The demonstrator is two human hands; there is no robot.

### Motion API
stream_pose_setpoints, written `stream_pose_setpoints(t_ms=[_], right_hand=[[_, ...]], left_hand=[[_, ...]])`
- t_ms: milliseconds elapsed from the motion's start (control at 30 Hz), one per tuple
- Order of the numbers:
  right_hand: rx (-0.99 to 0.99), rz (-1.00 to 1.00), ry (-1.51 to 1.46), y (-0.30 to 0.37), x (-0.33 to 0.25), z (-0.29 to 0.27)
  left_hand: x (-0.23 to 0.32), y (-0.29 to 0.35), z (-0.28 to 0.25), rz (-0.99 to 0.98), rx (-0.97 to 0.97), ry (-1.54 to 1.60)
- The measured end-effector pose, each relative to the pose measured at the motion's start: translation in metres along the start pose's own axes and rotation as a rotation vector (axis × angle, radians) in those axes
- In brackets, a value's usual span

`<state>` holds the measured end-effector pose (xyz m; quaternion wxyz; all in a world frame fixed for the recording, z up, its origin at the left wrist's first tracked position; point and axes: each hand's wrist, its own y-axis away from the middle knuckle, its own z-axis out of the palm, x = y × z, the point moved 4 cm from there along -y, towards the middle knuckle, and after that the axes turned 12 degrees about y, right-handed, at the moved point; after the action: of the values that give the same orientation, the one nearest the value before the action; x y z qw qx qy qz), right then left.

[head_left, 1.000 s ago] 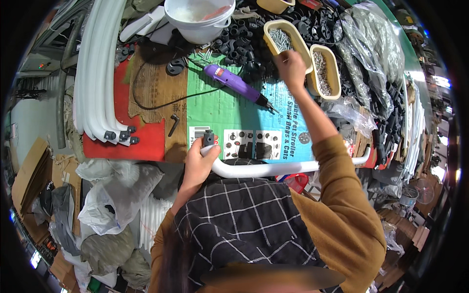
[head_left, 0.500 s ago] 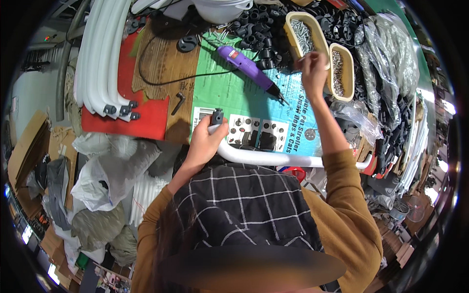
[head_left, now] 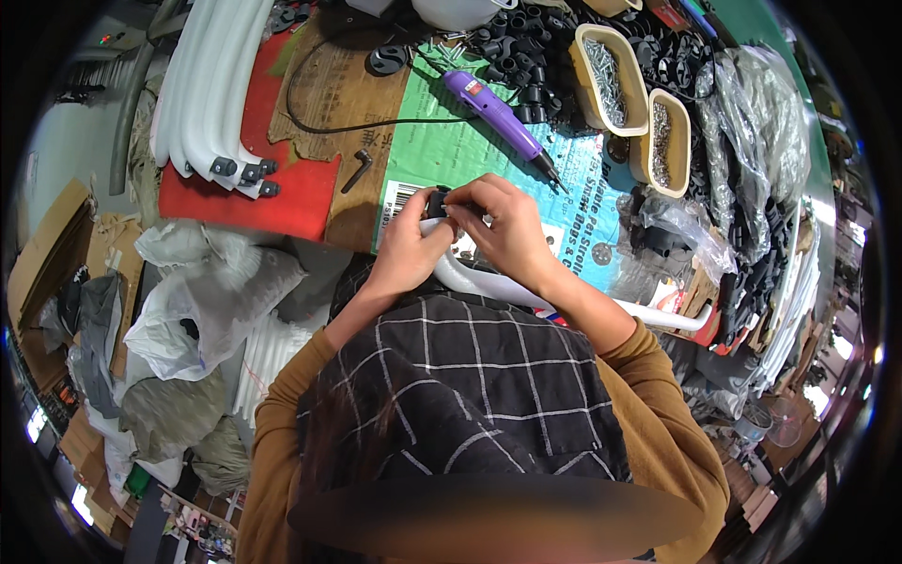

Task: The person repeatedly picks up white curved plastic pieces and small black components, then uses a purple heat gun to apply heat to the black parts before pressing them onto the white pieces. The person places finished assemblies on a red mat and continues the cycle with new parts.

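My left hand (head_left: 406, 246) is wrapped round the end of a bent white tube (head_left: 489, 284), which lies across in front of me at the table's near edge. A black plastic fitting (head_left: 436, 201) caps that end, between my two hands. Fingers of my right hand (head_left: 503, 226) are pinched together against the fitting's right side; whatever they hold is too small or hidden to make out. Beyond my hands a purple electric screwdriver (head_left: 493, 115) lies on the green and blue printed cardboard (head_left: 423, 141), its tip toward the right hand.
Two cream tubs, one of long screws (head_left: 609, 80) and one of small metal parts (head_left: 661, 141), stand at the back right. Black plastic fittings (head_left: 526, 56) are heaped behind the screwdriver. Finished-looking white tubes (head_left: 211, 94) lie at left. A black angled part (head_left: 358, 169) rests on wood.
My right hand has come from the screw tubs back to the fitting at the tube's end. My left hand keeps its grip on the tube.
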<state>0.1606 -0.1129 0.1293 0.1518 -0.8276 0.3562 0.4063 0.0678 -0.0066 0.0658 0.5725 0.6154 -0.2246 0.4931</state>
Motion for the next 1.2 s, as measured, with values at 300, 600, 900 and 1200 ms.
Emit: stream_pose_setpoints(t_ms=[300,600,900,1200], right_hand=[[-0.164,-0.342,0.539,-0.005,-0.035,0.003],[-0.173,-0.105,0.313,-0.001,-0.038,-0.006],[-0.026,-0.184,0.352,0.003,-0.035,0.004],[-0.053,0.169,0.237,0.001,-0.011,0.012]], left_hand=[[0.018,0.013,0.002,0.128,0.014,-0.093],[0.027,0.020,-0.003,0.128,0.046,-0.123],[0.023,0.021,-0.003,0.120,0.024,-0.100],[0.017,0.018,-0.002,0.122,0.011,-0.137]])
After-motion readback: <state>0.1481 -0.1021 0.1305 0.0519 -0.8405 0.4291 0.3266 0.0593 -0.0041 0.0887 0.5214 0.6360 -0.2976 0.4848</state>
